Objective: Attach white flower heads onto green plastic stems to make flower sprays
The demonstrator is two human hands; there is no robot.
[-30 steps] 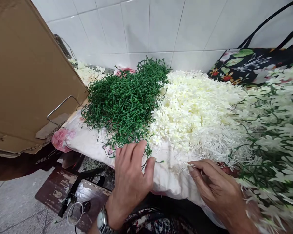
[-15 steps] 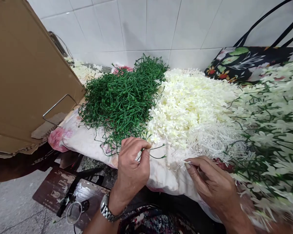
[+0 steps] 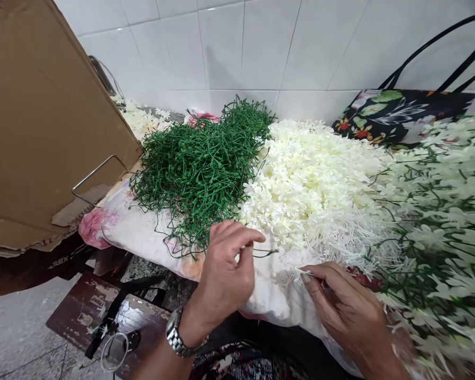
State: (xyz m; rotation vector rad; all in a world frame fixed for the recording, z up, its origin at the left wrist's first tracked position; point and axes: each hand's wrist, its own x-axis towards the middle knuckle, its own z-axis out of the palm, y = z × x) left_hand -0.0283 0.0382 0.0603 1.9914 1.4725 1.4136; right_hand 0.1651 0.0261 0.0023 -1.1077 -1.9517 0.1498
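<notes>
My left hand (image 3: 231,264), wearing a metal watch, is curled with the index finger stretched over the thumb. A thin green artificial flower stem (image 3: 266,255) sticks out to the right from it; the part within the fingers is hidden. Thumb and index finger of my right hand (image 3: 344,303) pinch a small thin white plastic piece (image 3: 305,272). Beyond the left hand lies a tangled heap of green stems (image 3: 200,163). Cream artificial blossoms (image 3: 304,174) are piled to its right, and thin white plastic pieces (image 3: 350,237) lie in front of those blossoms.
Assembled white flowers with green stems (image 3: 451,221) crowd the right side. A floral black bag (image 3: 404,113) leans at the tiled wall (image 3: 261,47). A cardboard box (image 3: 43,121) with a wire handle stands left. Floral cloth (image 3: 142,232) covers the work surface. Below is a worn brown board (image 3: 87,306).
My left hand has shifted a little to the right, its index finger now straighter, and less of the green stems shows. My right hand keeps its pinch, nearly in place. The view tilted slightly.
</notes>
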